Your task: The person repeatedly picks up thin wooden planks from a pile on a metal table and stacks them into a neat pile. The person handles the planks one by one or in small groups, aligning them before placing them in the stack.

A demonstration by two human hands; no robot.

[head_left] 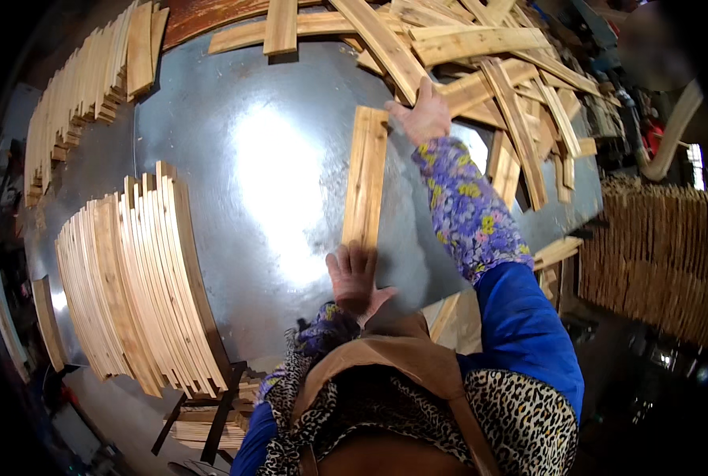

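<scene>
A single pale wooden board (pixel 365 170) lies lengthwise on the grey metal tabletop (pixel 203 159) in front of me. Over its near end rests my left hand (pixel 354 278), fingers stretched and spread, thumb out to the right. My right hand (pixel 425 117) reaches forward to the loose pile. Its thumb and fingers straddle the near end of a long slanting board (pixel 381 49), gripping it at the edges. The fingertips on the far side are partly hidden. Purple flowered cuffs cover both wrists.
Loose boards (pixel 481 46) lie crisscrossed at the far right. Boards on edge form one neat row (pixel 128 278) at left and another row (pixel 80 99) at far left. A large wood stack (pixel 647 254) stands beyond the table's right edge. Glare whitens the middle of the tabletop.
</scene>
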